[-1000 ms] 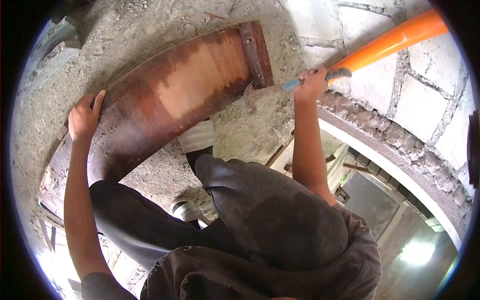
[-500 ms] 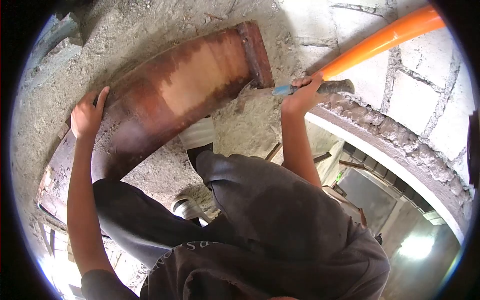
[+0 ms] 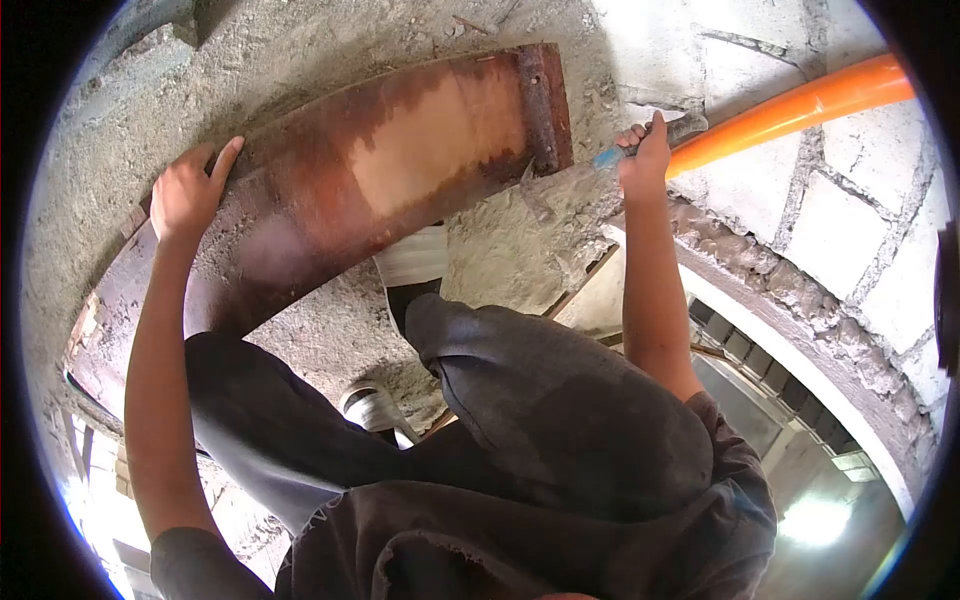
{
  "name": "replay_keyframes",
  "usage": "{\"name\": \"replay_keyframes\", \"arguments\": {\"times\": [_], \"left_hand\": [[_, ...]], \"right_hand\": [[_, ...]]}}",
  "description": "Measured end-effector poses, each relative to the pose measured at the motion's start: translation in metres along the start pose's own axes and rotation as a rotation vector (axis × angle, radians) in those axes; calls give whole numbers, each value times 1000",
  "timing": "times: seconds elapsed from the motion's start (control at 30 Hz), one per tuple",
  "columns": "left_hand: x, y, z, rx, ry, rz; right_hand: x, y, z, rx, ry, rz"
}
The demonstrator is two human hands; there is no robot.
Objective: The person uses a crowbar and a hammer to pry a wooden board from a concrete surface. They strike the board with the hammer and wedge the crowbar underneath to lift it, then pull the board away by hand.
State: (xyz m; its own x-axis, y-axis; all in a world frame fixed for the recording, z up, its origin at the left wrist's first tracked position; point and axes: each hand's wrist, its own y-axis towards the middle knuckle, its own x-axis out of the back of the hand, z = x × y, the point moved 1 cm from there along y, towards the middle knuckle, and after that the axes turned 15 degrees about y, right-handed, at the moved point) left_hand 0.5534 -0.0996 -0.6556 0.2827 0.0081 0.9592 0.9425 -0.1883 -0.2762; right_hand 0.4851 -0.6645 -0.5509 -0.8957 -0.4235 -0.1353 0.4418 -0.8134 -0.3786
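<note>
A curved reddish-brown panel point(image 3: 420, 130) with a pale patch lies over rough concrete, from lower left to upper centre. My left hand point(image 3: 192, 195) rests on its upper left edge, thumb spread from the fingers. At the upper right, my right hand point(image 3: 645, 152) is wrapped round the handle of a hammer-like tool point(image 3: 686, 127), dark at the butt and blue near the hand. The tool's metal head point(image 3: 536, 190) appears blurred beside the panel's right end.
An orange pipe point(image 3: 800, 115) runs over the white block wall point(image 3: 850, 230) on the right. Below it curves a pale ledge point(image 3: 800, 345) with rough mortar, beside a drop to a lower floor. My shoes stand on concrete beneath the panel.
My right hand has moved up and to the right with the tool, whose head has left the panel's end. The panel, left hand and surroundings appear slightly shifted as the view moves.
</note>
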Motion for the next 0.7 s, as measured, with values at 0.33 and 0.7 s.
{"name": "replay_keyframes", "arguments": {"times": [0.33,0.7], "left_hand": [[11,0,-5,59,9,106],[14,0,-7,52,18,57]], "right_hand": [[-29,0,-23,-146,90,-49],[-59,-48,-5,381,56,-117]]}}
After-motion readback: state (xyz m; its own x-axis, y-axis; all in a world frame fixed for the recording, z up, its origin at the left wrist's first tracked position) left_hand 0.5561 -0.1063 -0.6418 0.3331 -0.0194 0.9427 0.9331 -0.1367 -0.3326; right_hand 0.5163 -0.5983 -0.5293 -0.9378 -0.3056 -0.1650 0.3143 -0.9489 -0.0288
